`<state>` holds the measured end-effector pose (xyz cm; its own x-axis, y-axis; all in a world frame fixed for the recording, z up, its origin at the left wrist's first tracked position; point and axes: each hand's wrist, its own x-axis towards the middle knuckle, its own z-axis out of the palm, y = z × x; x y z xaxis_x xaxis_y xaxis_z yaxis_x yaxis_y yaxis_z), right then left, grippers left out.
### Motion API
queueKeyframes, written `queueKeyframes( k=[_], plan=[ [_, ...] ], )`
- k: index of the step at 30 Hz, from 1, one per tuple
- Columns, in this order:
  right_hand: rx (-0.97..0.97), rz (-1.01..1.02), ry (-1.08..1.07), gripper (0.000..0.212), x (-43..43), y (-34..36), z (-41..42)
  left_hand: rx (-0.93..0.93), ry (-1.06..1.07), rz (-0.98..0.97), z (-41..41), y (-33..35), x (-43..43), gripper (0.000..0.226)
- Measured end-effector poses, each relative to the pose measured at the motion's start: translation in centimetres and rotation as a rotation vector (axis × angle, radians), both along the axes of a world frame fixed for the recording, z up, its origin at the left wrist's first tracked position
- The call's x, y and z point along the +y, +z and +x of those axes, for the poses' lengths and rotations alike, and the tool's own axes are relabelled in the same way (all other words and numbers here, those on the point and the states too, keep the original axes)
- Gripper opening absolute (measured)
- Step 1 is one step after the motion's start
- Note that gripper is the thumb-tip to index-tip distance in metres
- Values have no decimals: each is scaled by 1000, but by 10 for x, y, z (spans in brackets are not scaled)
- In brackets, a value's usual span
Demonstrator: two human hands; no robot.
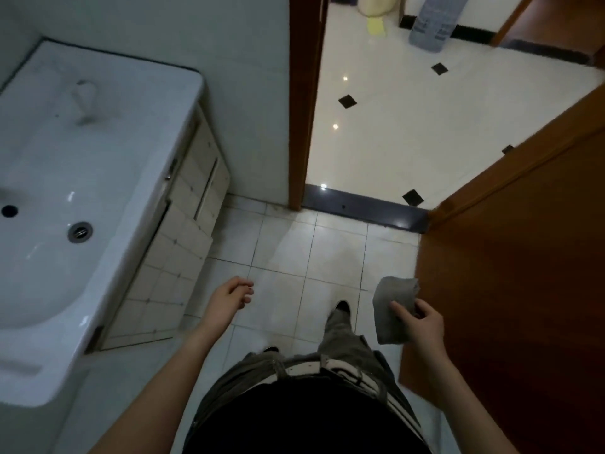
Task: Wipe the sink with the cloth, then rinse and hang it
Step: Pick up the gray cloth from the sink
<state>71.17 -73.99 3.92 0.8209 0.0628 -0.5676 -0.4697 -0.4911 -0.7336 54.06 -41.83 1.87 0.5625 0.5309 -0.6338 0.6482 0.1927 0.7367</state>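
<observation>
A white ceramic sink (108, 224) fills the left side, with a metal drain (80, 231) in its basin and a blurred tap (85, 99) at the back. My right hand (420, 326) grips a grey cloth (391, 306) at the lower right, in front of the wooden door. My left hand (230, 298) hangs over the floor tiles to the right of the sink cabinet, fingers loosely curled and holding nothing. Both hands are apart from the sink.
A tiled cabinet (183, 244) stands under the sink. An open brown door (510, 273) is on the right, and a doorway (376, 204) with a dark threshold leads to a glossy white floor. My legs and shoe (340, 308) are below.
</observation>
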Motion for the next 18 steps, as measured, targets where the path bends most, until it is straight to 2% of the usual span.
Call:
queueKeyframes(
  k=[4,8,13,18],
  plan=[
    [8,6,254,13,25,0,92,12,342,-10,13,6,-30,20],
    [17,19,516,7,72,9,157,56,577,7,8,8,-50,20],
    [-42,49,780,11,151,16,206,95,919,-3,6,8,-78,19],
    [-43,94,975,14,234,9,232,94,1127,-34,21,-5,-84,19]
  ],
)
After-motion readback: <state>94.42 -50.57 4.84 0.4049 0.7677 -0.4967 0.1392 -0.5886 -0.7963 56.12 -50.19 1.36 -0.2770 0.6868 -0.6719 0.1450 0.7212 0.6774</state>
